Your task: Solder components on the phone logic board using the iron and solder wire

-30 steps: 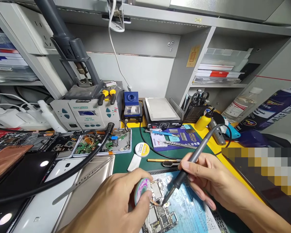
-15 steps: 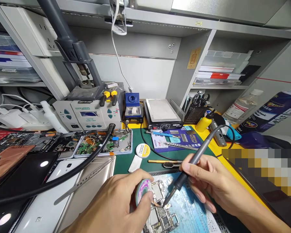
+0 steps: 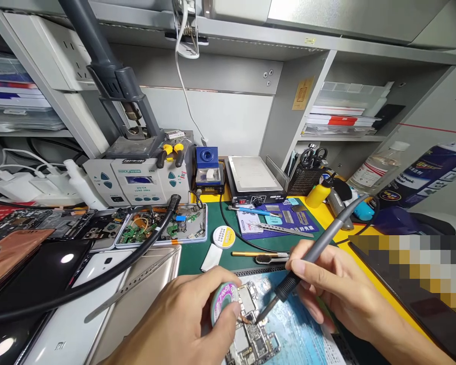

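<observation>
— On the counter, what's each grip doing?
— Left hand (image 3: 182, 324) pinches the solder wick spool (image 3: 222, 299); right hand (image 3: 327, 289) clasps the soldering iron (image 3: 307, 258), tip on the phone motherboard (image 3: 251, 329).

Left hand (image 3: 182, 324): wrist and forearm cut off by the bottom edge; its palm side is turned away and not visible. The wick spool (image 3: 223, 299) is largely covered by the thumb and fingers; label unreadable. Circuit board (image 3: 251, 334): lower part runs out of frame, left portion hidden behind the spool; component markings too small to tell. Right hand (image 3: 327, 289): forearm leaves at the bottom right corner. A pixelated block (image 3: 410, 263) masks part of the right bench.
</observation>
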The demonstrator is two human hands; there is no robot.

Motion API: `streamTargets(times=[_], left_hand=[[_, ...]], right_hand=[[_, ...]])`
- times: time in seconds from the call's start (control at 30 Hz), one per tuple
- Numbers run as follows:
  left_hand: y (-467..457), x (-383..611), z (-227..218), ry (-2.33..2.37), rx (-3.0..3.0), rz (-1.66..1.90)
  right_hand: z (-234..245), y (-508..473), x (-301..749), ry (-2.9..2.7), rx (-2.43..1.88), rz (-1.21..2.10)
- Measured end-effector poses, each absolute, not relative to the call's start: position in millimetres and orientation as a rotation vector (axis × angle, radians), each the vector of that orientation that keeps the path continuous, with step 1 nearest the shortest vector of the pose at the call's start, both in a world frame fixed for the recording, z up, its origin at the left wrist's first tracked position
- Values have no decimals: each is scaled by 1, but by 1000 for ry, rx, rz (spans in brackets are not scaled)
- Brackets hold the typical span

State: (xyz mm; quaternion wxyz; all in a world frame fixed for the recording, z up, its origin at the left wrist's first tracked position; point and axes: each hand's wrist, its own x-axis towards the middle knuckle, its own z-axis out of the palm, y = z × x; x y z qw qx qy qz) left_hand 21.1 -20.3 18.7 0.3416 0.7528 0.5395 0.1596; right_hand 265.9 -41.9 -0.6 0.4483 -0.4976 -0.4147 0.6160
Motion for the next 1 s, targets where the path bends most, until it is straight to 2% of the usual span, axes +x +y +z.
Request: streamTargets(times=[0.3,0.67,0.87,1.0], left_hand=[[-13,14,18,1207,1935,478],[-13,11,20,1274,2015,402],[-16,2,-8,1001,2335,936],[-17,-5,-14,842,2633,1045]], right_hand=[[-2,-36,264,-880,-1162,1552],[2,-37,269,-825,-1162,1517],[9,-44,278,-846,-1124,1549],[8,-46,279,-853,-1122,1551]])
